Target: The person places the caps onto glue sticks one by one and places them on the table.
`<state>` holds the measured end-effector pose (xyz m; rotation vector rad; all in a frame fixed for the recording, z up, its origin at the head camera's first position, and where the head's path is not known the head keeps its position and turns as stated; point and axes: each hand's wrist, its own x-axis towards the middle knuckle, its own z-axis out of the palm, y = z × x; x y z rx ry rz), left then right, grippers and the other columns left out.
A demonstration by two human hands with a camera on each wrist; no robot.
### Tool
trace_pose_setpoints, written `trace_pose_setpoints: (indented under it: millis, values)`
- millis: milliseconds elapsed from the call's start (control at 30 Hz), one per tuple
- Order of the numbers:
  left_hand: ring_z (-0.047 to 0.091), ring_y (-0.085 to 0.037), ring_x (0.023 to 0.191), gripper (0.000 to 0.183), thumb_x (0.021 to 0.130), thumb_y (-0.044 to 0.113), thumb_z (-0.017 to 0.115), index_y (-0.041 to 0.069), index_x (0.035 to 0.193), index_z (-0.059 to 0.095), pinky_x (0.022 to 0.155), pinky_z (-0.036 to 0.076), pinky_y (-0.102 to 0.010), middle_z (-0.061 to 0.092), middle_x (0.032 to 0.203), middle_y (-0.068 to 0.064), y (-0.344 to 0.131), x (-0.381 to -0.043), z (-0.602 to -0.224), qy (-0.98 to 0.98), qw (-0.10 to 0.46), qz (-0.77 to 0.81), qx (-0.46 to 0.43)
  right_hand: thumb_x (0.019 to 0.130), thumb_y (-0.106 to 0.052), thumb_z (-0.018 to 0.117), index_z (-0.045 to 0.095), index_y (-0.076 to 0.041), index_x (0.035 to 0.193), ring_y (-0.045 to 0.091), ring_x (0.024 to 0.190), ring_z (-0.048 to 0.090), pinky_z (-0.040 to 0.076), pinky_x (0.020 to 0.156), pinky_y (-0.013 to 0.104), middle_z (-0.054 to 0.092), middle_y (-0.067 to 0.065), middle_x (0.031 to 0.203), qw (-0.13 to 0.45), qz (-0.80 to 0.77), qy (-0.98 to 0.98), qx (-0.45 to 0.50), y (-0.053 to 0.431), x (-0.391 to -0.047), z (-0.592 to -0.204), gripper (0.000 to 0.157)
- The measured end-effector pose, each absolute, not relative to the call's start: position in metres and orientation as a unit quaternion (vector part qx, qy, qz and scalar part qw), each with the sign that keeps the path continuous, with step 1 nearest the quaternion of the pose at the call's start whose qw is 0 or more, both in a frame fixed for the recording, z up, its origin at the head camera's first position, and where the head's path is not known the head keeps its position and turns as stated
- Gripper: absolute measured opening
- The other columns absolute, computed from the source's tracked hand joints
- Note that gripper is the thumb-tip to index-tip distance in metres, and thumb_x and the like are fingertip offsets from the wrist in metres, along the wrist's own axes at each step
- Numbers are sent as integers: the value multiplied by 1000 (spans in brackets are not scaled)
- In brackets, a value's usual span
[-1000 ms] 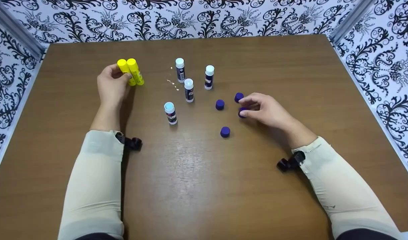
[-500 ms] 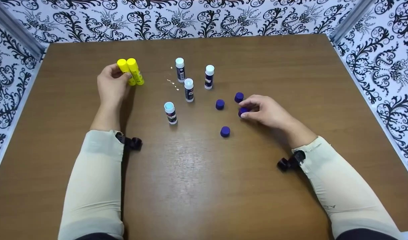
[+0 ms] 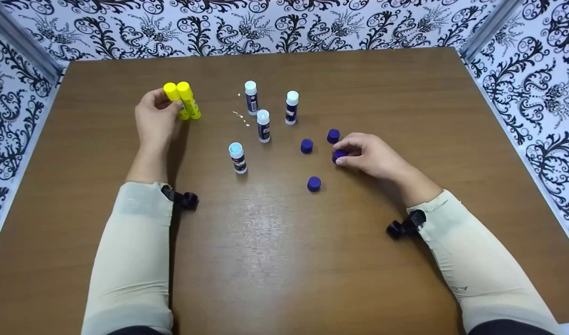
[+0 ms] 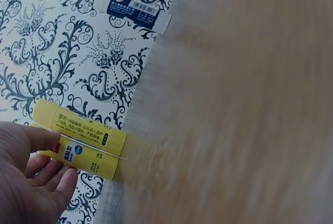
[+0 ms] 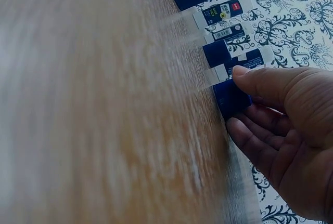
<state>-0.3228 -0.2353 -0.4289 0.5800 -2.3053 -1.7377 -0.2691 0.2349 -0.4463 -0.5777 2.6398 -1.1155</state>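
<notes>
My left hand [image 3: 157,118] is at the far left of the table, its thumb and fingers gripping one of two yellow glue sticks [image 3: 188,100]. Both sticks stand upright side by side, and their printed labels show in the left wrist view. Towards the right, my right hand [image 3: 376,153] pinches a dark blue-purple cap [image 5: 229,98] between thumb and fingers, low at the tabletop. Three more such caps sit near it: one just behind [image 3: 333,136], one to its left [image 3: 306,146] and a nearer cap [image 3: 314,184].
Several white glue sticks with dark blue labels stand upright mid-table, among them a front one [image 3: 238,158] and a right one [image 3: 291,108]. Small pale crumbs [image 3: 241,116] lie left of them. Patterned walls [image 3: 284,28] border the brown table [image 3: 256,260].
My right hand has shifted very slightly towards me, its fingertips staying at the same cap. The left hand and the glue sticks have kept their places.
</notes>
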Motion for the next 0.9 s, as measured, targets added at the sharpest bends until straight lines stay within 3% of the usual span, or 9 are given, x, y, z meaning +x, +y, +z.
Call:
trace_pose_setpoints:
  millis: [233, 533, 900]
  values:
    - [63, -15, 113, 47, 94, 15, 75, 6, 139, 62, 101, 54, -24, 66, 131, -9, -234, -321, -428, -774, 131, -590, 190, 93, -18, 80, 75, -9, 122, 20, 110, 63, 48, 96, 30, 71, 8, 119, 108, -376, 899, -197, 235, -269, -447, 31]
    - [58, -22, 127, 53, 95, 13, 74, 4, 143, 57, 109, 48, -22, 60, 143, -16, -234, -306, -419, -770, 167, -587, 186, 93, -19, 79, 75, -9, 122, 24, 112, 64, 48, 101, 41, 72, 10, 120, 105, -370, 901, -198, 236, -269, -445, 31]
    - [55, -16, 128, 52, 95, 13, 74, 10, 143, 56, 110, 47, -19, 54, 141, -9, -222, -292, -404, -765, 206, -584, 180, 94, -16, 78, 74, -5, 123, 23, 113, 67, 51, 93, 24, 71, 10, 120, 99, -387, 895, -200, 235, -268, -441, 32]
